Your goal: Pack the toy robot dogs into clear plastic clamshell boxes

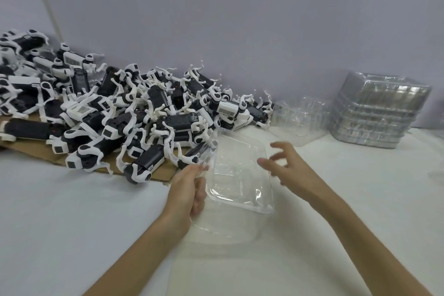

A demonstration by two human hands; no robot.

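Fingers of the left hand (189,190) pinch the left edge of a clear plastic box (237,175), held tilted above the white table (72,211). The right hand (290,170) hovers at the box's right edge, fingers spread, gripping nothing. Behind, toy dogs (120,113) are heaped on cardboard (31,149); a stack of boxes (377,113) stands at the far right.

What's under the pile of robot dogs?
A flat brown cardboard sheet shows under the pile of toy robot dogs, its front edge lying on the white table. The dogs cover the rest, so how far back it reaches cannot be seen.
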